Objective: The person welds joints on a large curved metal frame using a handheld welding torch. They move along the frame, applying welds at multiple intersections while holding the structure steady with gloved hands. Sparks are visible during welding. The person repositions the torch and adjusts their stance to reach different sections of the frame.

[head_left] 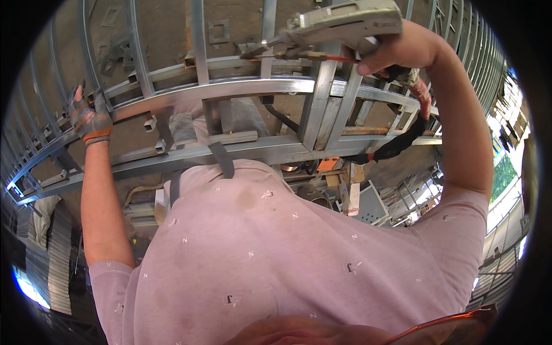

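My right hand (pixel 397 52), bare, is closed around the grip of a grey welding gun (pixel 351 24). The gun's narrow tip points left, close to a crossbar of the metal frame (pixel 253 86). A thin reddish tube with a brass-coloured fitting (pixel 313 56) runs along the gun's underside. From the grip, a thick cable (pixel 397 146) in red and black wrapping drops down and bends left. Far to the left, my left hand (pixel 92 118), in a grey and orange glove, rests on the frame's curved rail with its fingers spread.
Upright square tubes (pixel 138 52) rise from the frame at even gaps across the view. Flat square metal plates (pixel 218 31) lie on the floor beyond. Near my body are an orange box (pixel 329 164) and a perforated metal panel (pixel 372 207).
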A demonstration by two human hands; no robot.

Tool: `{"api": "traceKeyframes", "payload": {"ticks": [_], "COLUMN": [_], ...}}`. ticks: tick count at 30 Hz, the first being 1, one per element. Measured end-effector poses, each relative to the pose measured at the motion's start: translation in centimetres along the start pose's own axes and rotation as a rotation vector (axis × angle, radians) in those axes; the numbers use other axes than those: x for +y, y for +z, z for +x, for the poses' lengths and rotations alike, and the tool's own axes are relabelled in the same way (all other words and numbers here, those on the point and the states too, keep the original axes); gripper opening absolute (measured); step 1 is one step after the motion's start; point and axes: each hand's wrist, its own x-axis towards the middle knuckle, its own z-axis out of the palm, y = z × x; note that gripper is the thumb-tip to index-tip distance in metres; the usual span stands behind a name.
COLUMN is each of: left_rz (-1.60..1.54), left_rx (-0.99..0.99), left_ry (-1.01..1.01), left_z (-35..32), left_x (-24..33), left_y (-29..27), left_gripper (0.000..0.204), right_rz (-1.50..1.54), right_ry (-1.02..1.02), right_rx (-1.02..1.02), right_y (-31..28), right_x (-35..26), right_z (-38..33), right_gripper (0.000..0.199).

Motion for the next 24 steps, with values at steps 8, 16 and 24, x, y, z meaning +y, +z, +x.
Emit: {"api": "traceKeyframes", "payload": {"ticks": [8,16,24], "left_rz": [0.011,0.03,0.03], "left_rx": [0.006,0.01,0.017], "left_ry": [0.029,0.014,0.038], "left_z": [0.5,0.0,0.2], "left_x": [0.9,0.5,0.4], "left_y": [-0.1,0.0,0.1], "left_gripper": [0.058,0.063,0.061], "right_rz": [0.046,-0.034,-0.077], "right_ry": [-0.026,0.042,0.04], "right_rx": [-0.072,-0.097,-0.084], "right_y": [3.6,3.9,3.9], "right_x": [-2.7,-4.2,-4.1], "right_z": [4.7,6.3,6.6], "right_gripper": [0.037,0.038,0.049]}}
